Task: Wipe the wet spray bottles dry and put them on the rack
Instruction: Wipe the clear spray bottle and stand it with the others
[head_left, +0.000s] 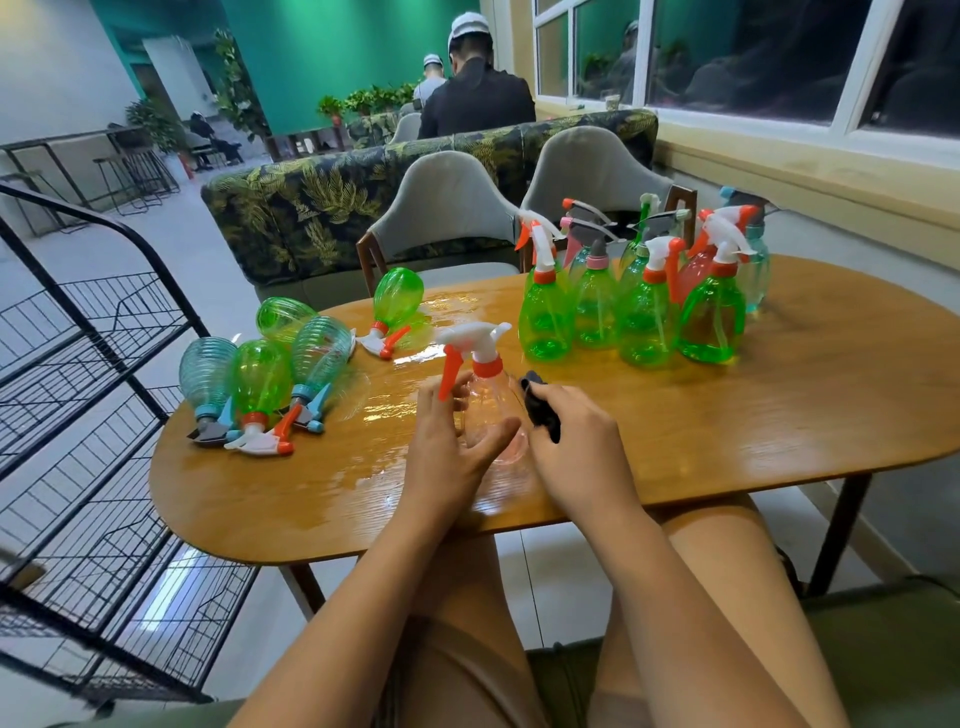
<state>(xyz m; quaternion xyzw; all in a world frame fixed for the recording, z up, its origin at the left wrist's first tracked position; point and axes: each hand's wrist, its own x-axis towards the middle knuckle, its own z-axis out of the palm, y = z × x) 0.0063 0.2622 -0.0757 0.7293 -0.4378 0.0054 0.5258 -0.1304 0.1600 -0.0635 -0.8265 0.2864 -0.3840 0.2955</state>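
Black wire rack (78, 545) stands left of the wet wooden table (779, 415). Far right, upright bottles (649, 322) cluster; lying bottles (260, 379) far left. Near centre stands the clear spray bottle (491, 415), left hand (447, 452) curled round it. Right hand (576, 457) grips black cloth (540, 405) against its side.

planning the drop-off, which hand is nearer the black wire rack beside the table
Left. The left hand holds the clear plastic spray bottle on the side facing the black wire rack; the right hand, gripping a black cloth, is on the bottle's far side.
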